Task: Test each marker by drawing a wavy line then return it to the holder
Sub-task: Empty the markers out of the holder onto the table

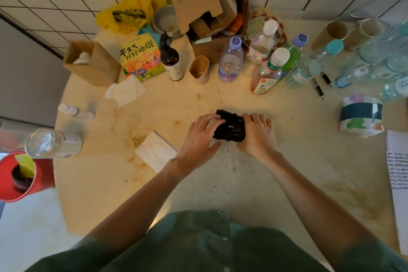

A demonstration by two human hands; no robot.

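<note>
holder [229, 126] lies on its side on the counter [220, 183], long way left-right | left hand [198, 137] and right hand [257, 134] each curl a grip round one end | both equally near

My left hand [199, 137] and right hand [257, 133] are both bare, with no rings, watch or gloves on them. Behind each hand my forearm [136, 201] is uncovered all the way back to the elbow. Nearer to me than the hands I wear a dark green shirt [198, 247] with short sleeves, a buttoned front placket and small pale buttons [224, 238] down it.
</note>
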